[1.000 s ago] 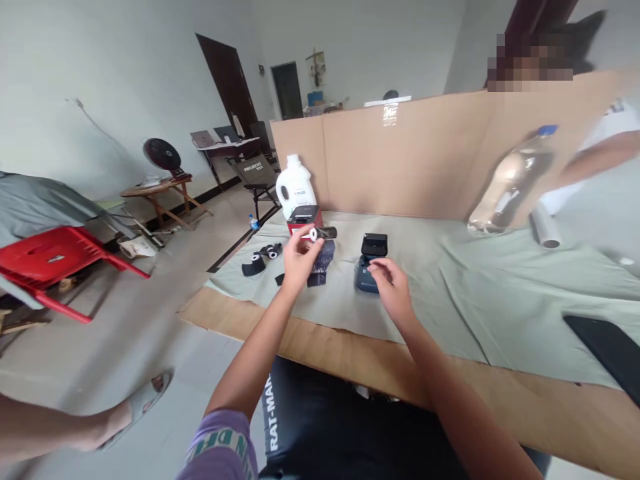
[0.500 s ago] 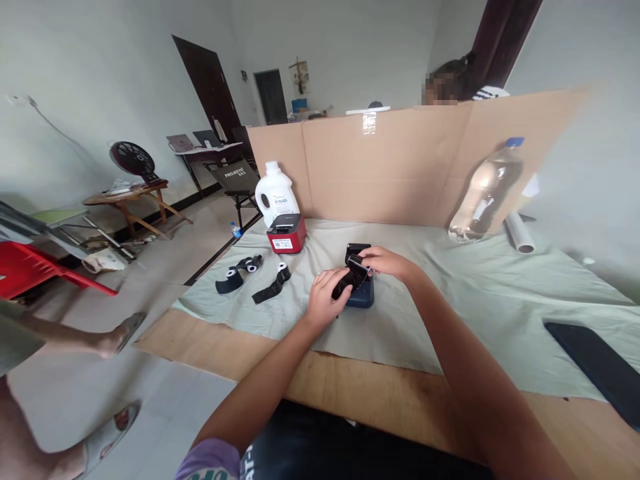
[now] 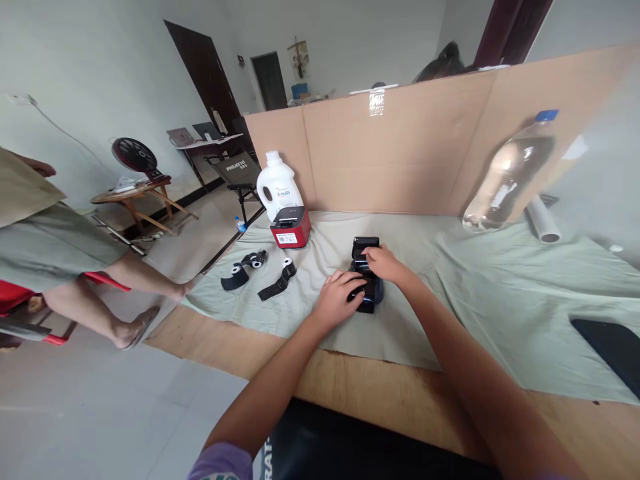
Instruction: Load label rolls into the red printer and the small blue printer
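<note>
The little machine [image 3: 380, 292] sat near the middle of the worktop [image 3: 240, 329], a bit closer to the front edge than to the back. It was dark, and its lid [image 3: 366, 241] stood up at the back. A shiny black strip [image 3: 369, 298] lay over the machine and hung toward the front edge.

The left hand [image 3: 341, 293] lay on the strip with its palm down and its fingers bent and a little spread. I can't tell if it pinched the strip. The right hand [image 3: 384, 261] came in from the other side. Its fingers were close together, and the tips touched the black piece just in front of the lid. I can't tell if they pinched it.

A green cloth [image 3: 435, 287] covered most of the worktop, but bare wood showed along the front edge. Toward the left edge, one roll [image 3: 286, 267] lay with its black tail pulled out. Two more rolls [image 3: 236, 273] lay closer to that edge.

Near the back left corner was a red box [image 3: 293, 230], with a white jug [image 3: 280, 187] just behind it. A cardboard wall [image 3: 390, 160] ran along the back edge. By its right part stood a big clear bottle [image 3: 515, 170] with a blue cap, and a white tube [image 3: 544, 223] lay beside it. A flat black thing [image 3: 613, 353] lay near the front right corner.
</note>
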`<state>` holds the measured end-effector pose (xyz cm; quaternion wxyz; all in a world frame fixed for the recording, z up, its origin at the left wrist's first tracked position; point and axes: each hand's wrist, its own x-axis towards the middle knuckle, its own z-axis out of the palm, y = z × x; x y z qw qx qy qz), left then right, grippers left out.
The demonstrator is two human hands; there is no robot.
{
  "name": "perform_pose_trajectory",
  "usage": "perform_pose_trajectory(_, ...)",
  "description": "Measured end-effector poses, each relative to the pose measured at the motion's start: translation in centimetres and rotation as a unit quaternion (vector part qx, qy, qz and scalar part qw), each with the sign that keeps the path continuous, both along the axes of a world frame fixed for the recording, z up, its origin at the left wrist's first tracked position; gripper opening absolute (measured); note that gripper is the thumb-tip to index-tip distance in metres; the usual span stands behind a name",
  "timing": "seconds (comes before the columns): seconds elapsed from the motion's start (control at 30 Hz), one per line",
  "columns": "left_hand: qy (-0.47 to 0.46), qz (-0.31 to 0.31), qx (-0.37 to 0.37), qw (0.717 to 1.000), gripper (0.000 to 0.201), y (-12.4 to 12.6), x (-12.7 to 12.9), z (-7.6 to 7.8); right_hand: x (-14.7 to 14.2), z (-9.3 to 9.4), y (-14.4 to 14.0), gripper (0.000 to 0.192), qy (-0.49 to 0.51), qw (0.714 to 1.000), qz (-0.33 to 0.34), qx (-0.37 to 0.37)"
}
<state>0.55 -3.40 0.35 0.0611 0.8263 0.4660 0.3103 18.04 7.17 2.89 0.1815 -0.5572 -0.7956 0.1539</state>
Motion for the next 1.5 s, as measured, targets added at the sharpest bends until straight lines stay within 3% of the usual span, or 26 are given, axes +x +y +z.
perform_pose_trajectory(0.17,0.000,0.007,-0.005,1.000,0.031,-0.1,0.1,0.0,0.5,-0.5,-0.6,0.030,-0.039,0.998,0.042,0.029)
perform_pose_trajectory(0.37,0.016,-0.014,-0.004,1.000,0.040,-0.3,-0.3,0.4,0.1,0.9,-1.8,0.026,-0.115,0.989,0.000,0.091)
perform_pose_trajectory(0.53,0.057,-0.076,-0.022,0.995,0.062,-0.8,-1.0,1.1,0.3,1.5,-2.0,0.025,-0.138,0.990,0.010,0.030)
perform_pose_trajectory(0.7,0.088,-0.088,-0.027,0.992,0.073,-0.8,-1.2,1.0,0.5,1.0,-1.5,0.018,-0.128,0.992,0.005,0.019)
perform_pose_trajectory(0.87,0.132,-0.067,-0.006,0.989,0.066,-0.6,-0.8,0.7,0.7,1.2,-1.4,0.012,-0.113,0.993,-0.004,0.019)
perform_pose_trajectory(1.07,0.086,-0.065,-0.008,0.994,0.057,-0.7,-0.6,0.6,1.7,0.5,0.1,0.023,0.028,0.980,-0.101,0.170)
perform_pose_trajectory(1.13,0.038,-0.070,-0.025,0.997,0.057,-0.8,-0.5,0.4,2.0,-0.3,0.8,0.028,0.097,0.975,-0.080,0.183)
perform_pose_trajectory(1.27,-0.092,-0.107,-0.077,0.987,0.064,-1.1,-0.2,0.5,2.6,-0.8,1.7,0.029,0.181,0.974,-0.027,0.133)
perform_pose_trajectory(1.5,-0.147,-0.212,-0.202,0.945,0.063,-1.8,0.1,1.5,4.1,2.1,0.5,0.022,0.134,0.986,0.086,0.058)
